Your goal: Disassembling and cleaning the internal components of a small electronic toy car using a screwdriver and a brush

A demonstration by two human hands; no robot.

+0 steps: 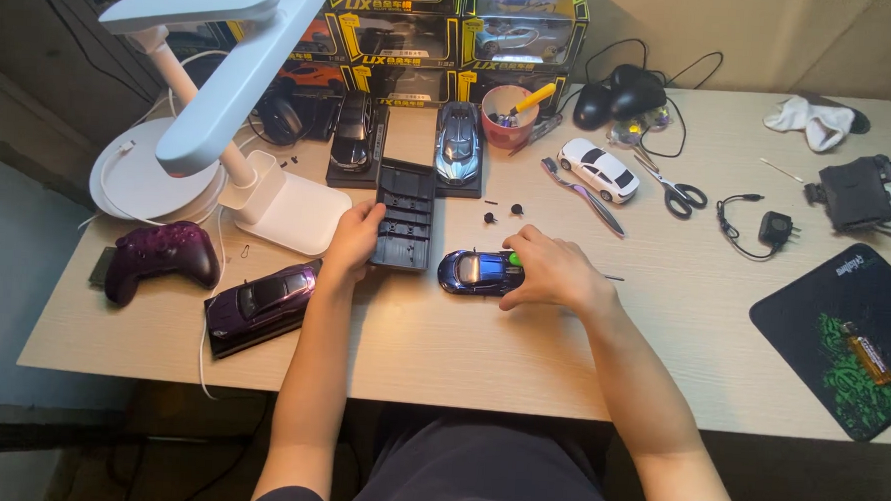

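Note:
My left hand (351,238) rests on the left edge of a black plastic display base (405,214) lying flat on the wooden table (481,352). My right hand (553,270) grips the rear of a small blue model car (477,271) that sits just right of the base. A green-handled tool tip shows at my right fingers. Two tiny black screws (502,213) lie just behind the blue car.
A purple model car (261,304) on a base and a purple game controller (160,256) lie at left, beside a white desk lamp (223,80). Black, silver-blue and white model cars, a red cup, scissors (676,190), boxes and a mouse pad (852,333) sit around.

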